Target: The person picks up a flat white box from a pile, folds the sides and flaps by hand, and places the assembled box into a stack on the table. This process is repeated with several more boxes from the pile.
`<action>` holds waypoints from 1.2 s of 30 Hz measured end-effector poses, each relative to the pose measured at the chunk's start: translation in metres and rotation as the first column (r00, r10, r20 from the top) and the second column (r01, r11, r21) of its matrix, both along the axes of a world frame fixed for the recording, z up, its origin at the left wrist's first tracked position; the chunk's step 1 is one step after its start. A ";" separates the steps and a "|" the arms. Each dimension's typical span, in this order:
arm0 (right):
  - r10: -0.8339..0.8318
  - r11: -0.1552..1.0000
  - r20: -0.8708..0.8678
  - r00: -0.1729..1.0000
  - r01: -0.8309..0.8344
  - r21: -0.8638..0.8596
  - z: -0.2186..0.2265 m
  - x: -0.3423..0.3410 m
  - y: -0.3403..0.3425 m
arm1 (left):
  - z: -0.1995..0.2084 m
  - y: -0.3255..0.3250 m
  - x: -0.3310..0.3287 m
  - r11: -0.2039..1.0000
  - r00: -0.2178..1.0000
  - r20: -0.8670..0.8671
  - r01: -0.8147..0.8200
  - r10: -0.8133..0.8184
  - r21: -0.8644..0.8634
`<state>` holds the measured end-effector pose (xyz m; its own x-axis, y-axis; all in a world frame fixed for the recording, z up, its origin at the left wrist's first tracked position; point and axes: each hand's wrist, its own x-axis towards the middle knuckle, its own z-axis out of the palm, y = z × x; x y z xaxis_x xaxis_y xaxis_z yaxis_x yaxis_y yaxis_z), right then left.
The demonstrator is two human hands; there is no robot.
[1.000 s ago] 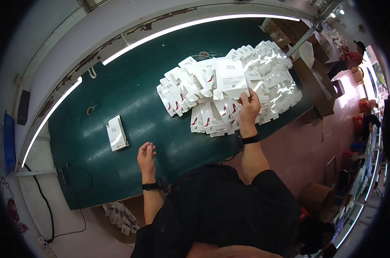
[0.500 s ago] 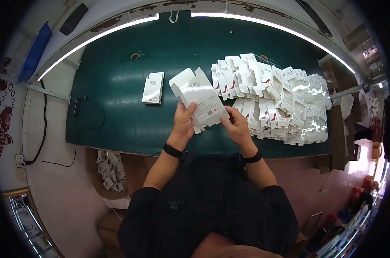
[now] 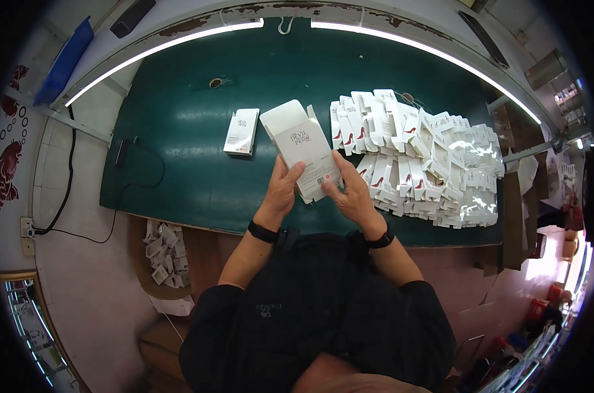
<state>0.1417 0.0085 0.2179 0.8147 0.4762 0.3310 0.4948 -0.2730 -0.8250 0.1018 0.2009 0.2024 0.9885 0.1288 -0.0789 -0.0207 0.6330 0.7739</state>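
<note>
Between my two hands is a white printed carton (image 3: 303, 144), tilted over the green table, its end flaps standing out at the far end. Its left side and lower end rest in my left hand (image 3: 282, 190), with the thumb pressed on the printed face. My right hand (image 3: 353, 195) grips the right edge, fingers along the side and thumb near the lower corner. Left of it, a white folded carton (image 3: 242, 132) lies on the table. To the right spreads a large heap of flat white cartons (image 3: 434, 170), some with a red shoe print.
The green table (image 3: 172, 157) has a cable (image 3: 160, 171) at its left side. Below its front edge stands a round bin (image 3: 143, 262) with white cartons inside. A light tube (image 3: 428, 52) runs along the shelf at the back.
The carton in my hands has gone from a flatter, wider shape to a narrower, squared one. My right hand has moved up along its right edge. The whole view has shifted slightly.
</note>
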 end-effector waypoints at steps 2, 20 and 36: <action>0.011 1.000 0.017 1.000 -0.011 0.002 -0.001 -0.001 0.001 | -0.002 0.001 0.000 0.999 0.999 0.038 0.015 -0.016 0.037; 0.250 0.938 -0.461 0.852 -0.096 0.332 -0.006 0.006 -0.008 | 0.010 0.010 -0.003 0.888 0.981 -0.188 -0.043 -0.050 -0.459; 0.077 0.996 0.152 0.985 -0.083 0.034 0.014 0.021 -0.007 | 0.010 -0.014 -0.006 0.890 0.912 -0.180 0.290 -0.368 -0.350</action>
<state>0.1626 0.0013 0.2316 0.7142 0.5217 0.4666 0.6327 -0.1961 -0.7492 0.0956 0.1872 0.2122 0.9163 -0.2703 -0.2955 0.3886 0.7783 0.4932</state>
